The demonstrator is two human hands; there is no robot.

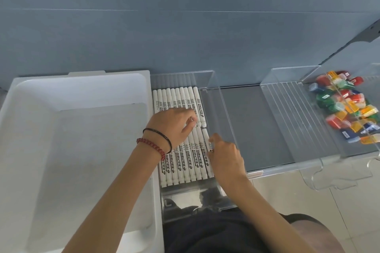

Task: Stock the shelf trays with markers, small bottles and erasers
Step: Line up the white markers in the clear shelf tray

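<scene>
Blue-grey wall behind, grey shelf below, white bin at 9 o'clock, clear tray at centre holding white markers in two rows, long axes running 12 to 6. Left hand resting on the far row, fingers curled together on marker ends; right hand nearer the last marker at the row's 3 o'clock edge, fingertips pinched on it, likely nudging it in line. Coloured erasers in another tray at 3 o'clock, well apart.

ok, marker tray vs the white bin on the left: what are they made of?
Marker tray: looks like clear acrylic, glossy; the shelf shows through its walls and its edges catch light. White bin: probably moulded plastic, opaque, matte to satin, with rounded corners and a soft sheen.
</scene>
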